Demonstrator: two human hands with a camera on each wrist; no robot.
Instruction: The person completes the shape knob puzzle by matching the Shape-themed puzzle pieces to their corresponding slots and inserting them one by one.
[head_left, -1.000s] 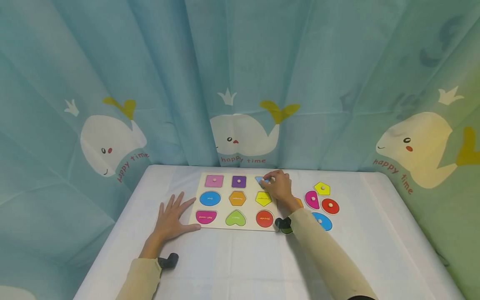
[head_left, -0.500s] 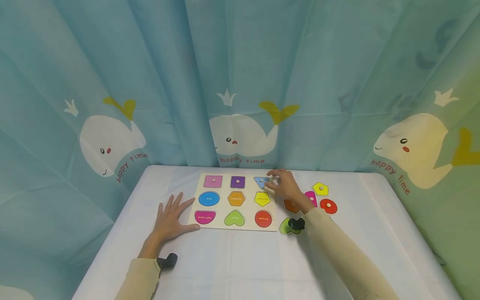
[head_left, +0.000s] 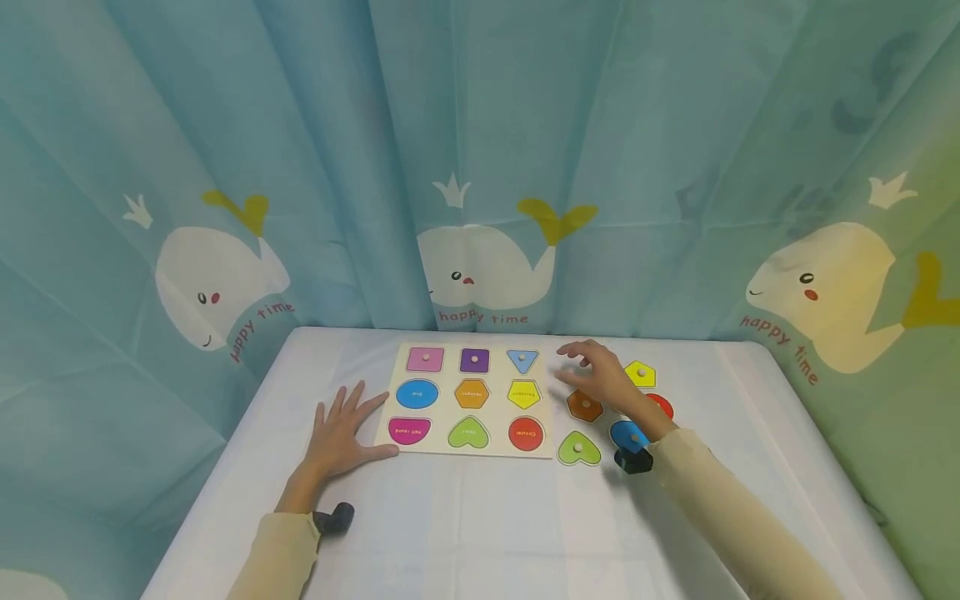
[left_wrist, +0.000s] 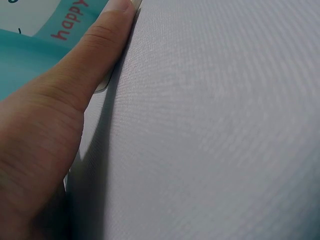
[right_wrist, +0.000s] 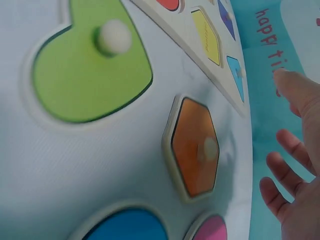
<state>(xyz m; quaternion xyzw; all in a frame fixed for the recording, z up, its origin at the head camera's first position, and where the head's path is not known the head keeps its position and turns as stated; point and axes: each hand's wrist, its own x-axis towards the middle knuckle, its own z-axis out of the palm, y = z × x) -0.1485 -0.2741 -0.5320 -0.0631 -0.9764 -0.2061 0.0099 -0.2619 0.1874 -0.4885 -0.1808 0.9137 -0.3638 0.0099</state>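
Note:
A white shape puzzle board [head_left: 498, 412] lies on the table. Along its far row sit a pink rectangle piece [head_left: 425, 360], a purple square piece [head_left: 474, 361] and a blue triangle piece [head_left: 522, 361], each with a knob. My left hand [head_left: 337, 437] rests with spread fingers on the table, fingertips and thumb right at the board's left edge. To the right of the board hovers my right hand [head_left: 600, 375], loosely bent and holding nothing. It is close to the orange hexagon piece [head_left: 584, 406], which shows fully in the right wrist view.
Loose knobbed pieces lie right of the board: a green heart [head_left: 579, 448], a blue oval [head_left: 628, 435], a red circle [head_left: 661, 405], a yellow pentagon [head_left: 641, 373] and a pink half round [right_wrist: 212, 231]. A curtain [head_left: 487, 125] with whales hangs behind the table.
My right hand has let go of the blue triangle, which stays in the board's far right corner, and has moved right over the loose pieces. My left hand has stayed in place.

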